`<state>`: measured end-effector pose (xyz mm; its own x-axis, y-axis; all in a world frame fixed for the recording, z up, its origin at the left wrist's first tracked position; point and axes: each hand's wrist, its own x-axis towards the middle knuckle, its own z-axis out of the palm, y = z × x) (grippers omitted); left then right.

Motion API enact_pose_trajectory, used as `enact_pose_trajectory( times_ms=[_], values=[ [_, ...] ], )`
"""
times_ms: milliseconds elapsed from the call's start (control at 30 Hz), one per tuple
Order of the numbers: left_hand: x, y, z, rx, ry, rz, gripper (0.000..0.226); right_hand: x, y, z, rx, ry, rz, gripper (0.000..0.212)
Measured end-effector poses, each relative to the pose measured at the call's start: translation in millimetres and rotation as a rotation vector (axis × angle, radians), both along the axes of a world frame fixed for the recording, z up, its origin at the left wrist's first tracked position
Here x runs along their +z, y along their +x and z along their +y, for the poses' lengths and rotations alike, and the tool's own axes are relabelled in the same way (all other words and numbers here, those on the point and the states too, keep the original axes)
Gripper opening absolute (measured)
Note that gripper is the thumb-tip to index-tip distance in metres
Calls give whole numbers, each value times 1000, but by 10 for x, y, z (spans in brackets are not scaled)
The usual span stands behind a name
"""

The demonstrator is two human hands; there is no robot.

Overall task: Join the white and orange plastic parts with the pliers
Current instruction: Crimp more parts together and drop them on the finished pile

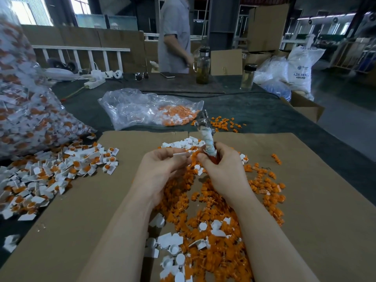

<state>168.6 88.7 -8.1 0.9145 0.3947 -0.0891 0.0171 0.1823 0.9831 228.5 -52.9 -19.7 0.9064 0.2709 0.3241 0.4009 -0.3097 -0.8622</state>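
Observation:
My left hand (160,167) pinches a flat white plastic part (181,155) between thumb and fingers. My right hand (223,167) grips the pliers (205,135) by their cloth-wrapped handles, metal jaws pointing up and away, and its fingertips also touch a small orange part (194,157) next to the white one. Both hands meet above a heap of loose orange parts (213,210) on the brown cardboard sheet (305,220). Loose white parts (183,143) lie just behind the hands.
A pile of joined white-and-orange pieces (61,171) spreads at the left. A big clear bag of pieces (24,98) leans at far left; an open bag (146,108) lies behind. A person (175,37), bottles (202,66) and boxes stand at the table's far side.

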Motion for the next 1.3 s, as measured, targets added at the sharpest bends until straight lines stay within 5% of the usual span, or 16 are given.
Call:
enact_pose_trajectory(
  times_ms=[200,800,1033,1300],
  values=[
    [17,3,-68,240,324,15,6,17,-17,8,-16,16,7,6],
    [64,-4,-184,74,-142,-29,4,35,-49,26,-72,30,-104,14],
    [73,-17,-207,60,-123,-105,2,24,-87,53,-141,31,-156,12],
    [64,-1,-264,186,154,-174,14,36,-91,42,-154,1,-168,15]
  ],
)
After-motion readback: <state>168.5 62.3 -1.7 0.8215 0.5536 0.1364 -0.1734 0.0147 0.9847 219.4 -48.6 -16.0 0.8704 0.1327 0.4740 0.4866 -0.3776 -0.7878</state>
